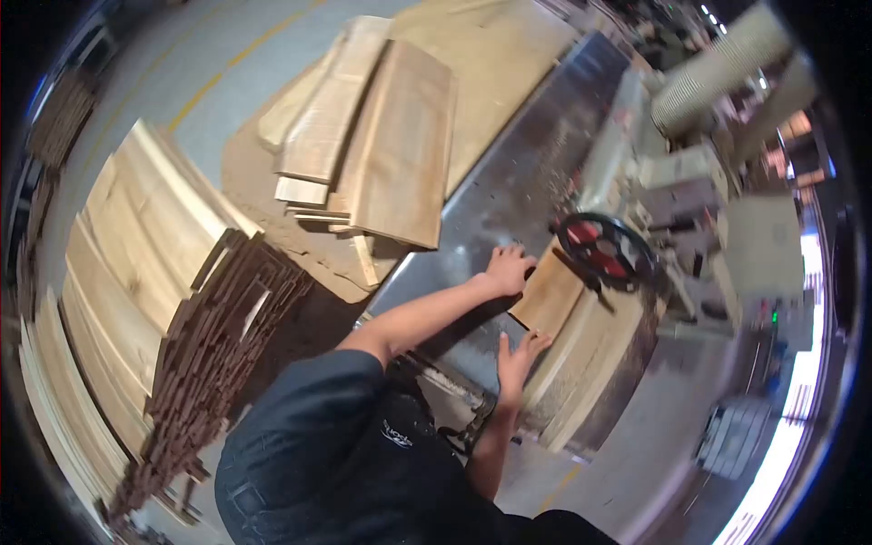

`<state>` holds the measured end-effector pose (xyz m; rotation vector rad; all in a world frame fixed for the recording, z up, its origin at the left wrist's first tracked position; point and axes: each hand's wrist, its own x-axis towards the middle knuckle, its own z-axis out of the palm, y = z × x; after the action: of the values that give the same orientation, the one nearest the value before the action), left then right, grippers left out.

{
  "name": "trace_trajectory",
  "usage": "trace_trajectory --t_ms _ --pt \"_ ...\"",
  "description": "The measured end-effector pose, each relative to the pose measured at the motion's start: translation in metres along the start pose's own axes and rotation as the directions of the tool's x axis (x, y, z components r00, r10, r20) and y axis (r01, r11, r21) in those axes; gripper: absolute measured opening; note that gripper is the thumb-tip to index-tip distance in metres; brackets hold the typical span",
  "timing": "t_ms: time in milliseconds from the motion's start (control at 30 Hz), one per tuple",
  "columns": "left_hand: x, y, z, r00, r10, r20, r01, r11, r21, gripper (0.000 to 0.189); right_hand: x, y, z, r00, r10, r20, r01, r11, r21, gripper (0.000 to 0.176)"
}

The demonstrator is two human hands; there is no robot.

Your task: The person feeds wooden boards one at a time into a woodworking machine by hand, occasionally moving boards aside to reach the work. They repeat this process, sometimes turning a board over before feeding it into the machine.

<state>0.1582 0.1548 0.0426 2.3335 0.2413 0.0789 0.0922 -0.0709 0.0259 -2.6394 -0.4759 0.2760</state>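
A wooden board [548,295] lies on the dark metal machine table [472,336], its far end by a black handwheel with red gaps [607,252]. My left hand [507,271] rests at the board's left side, fingers apart and bent over toward the edge. At the near end of the same board is my right hand [518,363], its thumb raised away from the stretched fingers, whose tips reach the board's corner. Just right of the board runs a pale wooden strip [586,354] along the machine.
Several loose boards [400,145] lie on a brown sheet-topped surface [490,64] at the upper left of the machine. A tall stack of planks [150,245] stands to the left. A ribbed hose [722,73] rises behind the machine, and a grey crate [734,438] sits on the floor at right.
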Motion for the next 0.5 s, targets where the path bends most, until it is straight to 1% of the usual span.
trace_trajectory --t_ms 33,67,100,133,167,200,233,267,300,333,367,433,467,500 --pt "0.008 -0.011 -0.019 0.961 -0.089 -0.261 0.113 0.991 0.077 0.051 0.013 0.007 0.001 1.0 -0.009 0.009 0.009 0.999 -0.037 0.091" --pt "0.015 -0.023 -0.062 0.911 -0.132 -0.389 0.178 0.981 0.082 0.045 0.027 0.007 -0.002 0.999 -0.039 0.004 0.039 0.998 -0.041 0.091" --pt "0.02 -0.043 -0.099 0.836 -0.118 -0.536 0.192 0.978 0.083 0.051 0.036 0.005 -0.007 1.0 -0.021 0.015 0.022 1.0 -0.017 0.09" --pt "0.021 -0.067 -0.132 0.803 -0.094 -0.589 0.264 0.941 0.21 0.058 0.043 0.005 -0.009 1.0 0.006 0.025 -0.006 1.0 0.009 0.089" --pt "0.018 -0.085 -0.169 0.746 -0.078 -0.662 0.412 0.834 0.367 0.061 0.052 0.006 -0.012 1.0 0.002 0.018 -0.003 1.0 0.005 0.089" --pt "0.018 -0.106 -0.195 0.664 -0.111 -0.739 0.503 0.798 0.332 0.057 0.062 0.005 -0.015 1.0 -0.002 0.016 0.002 1.0 -0.006 0.087" --pt "0.022 -0.142 -0.214 0.576 -0.07 -0.814 0.588 0.727 0.353 0.055 0.07 0.006 -0.017 1.0 -0.003 0.018 0.003 1.0 -0.014 0.085" --pt "0.017 -0.171 -0.221 0.491 -0.012 -0.871 0.667 0.649 0.367 0.054 0.076 0.009 -0.016 0.998 -0.05 -0.035 0.05 0.999 -0.013 0.08" --pt "-0.002 -0.171 -0.228 0.504 -0.002 -0.864 0.655 0.653 0.381 0.054 0.08 0.012 -0.012 0.999 -0.034 -0.04 0.034 0.999 -0.005 0.08" --pt "-0.02 -0.16 -0.24 0.619 -0.192 -0.761 0.576 0.77 0.275 0.056 0.085 0.015 -0.006 0.992 -0.063 -0.108 0.072 0.994 0.077 0.075" --pt "-0.033 -0.152 -0.245 0.728 -0.342 -0.594 0.509 0.85 0.134 0.06 0.089 0.019 0.0 0.979 -0.085 -0.183 0.114 0.982 0.15 0.071" --pt "-0.051 -0.148 -0.23 0.762 -0.288 -0.581 0.45 0.88 0.153 0.068 0.085 0.033 0.018 0.962 -0.154 -0.226 0.164 0.986 0.028 0.063" --pt "-0.062 -0.138 -0.217 0.76 -0.227 -0.609 0.425 0.883 0.201 0.066 0.073 0.022 0.021 0.96 -0.136 -0.247 0.107 0.986 -0.127 0.056" --pt "-0.075 -0.128 -0.202 0.749 -0.176 -0.639 0.399 0.889 0.223 0.067 0.058 0.013 0.022 0.956 -0.121 -0.266 0.093 0.989 -0.115 0.056"
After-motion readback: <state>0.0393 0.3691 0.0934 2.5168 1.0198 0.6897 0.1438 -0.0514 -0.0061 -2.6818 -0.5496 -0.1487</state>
